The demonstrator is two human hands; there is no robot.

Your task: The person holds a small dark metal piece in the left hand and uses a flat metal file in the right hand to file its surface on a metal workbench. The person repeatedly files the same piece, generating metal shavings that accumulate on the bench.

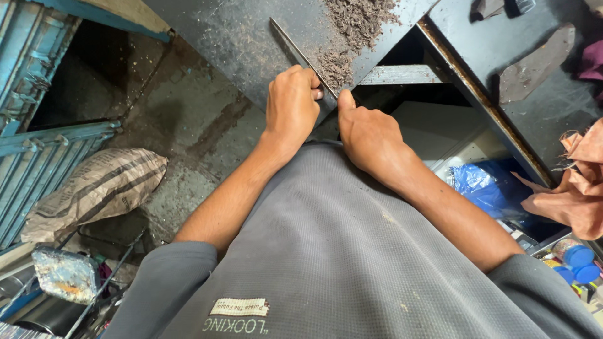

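Your left hand [291, 107] has a closed grip on the near end of a long metal strip [301, 55], which lies slanted across the dark counter [232, 37]. Your right hand [367, 135] is curled, its thumb pressing the strip. Brown shavings [352, 28] are heaped just beyond. A blue bag [480, 185] lies in the open compartment on your right, and a sack [94, 188] lies on the floor to your left.

Dark metal worktop [239, 44], long thin metal strip [298, 53] lying on it; brown shavings pile [355, 25] alongside
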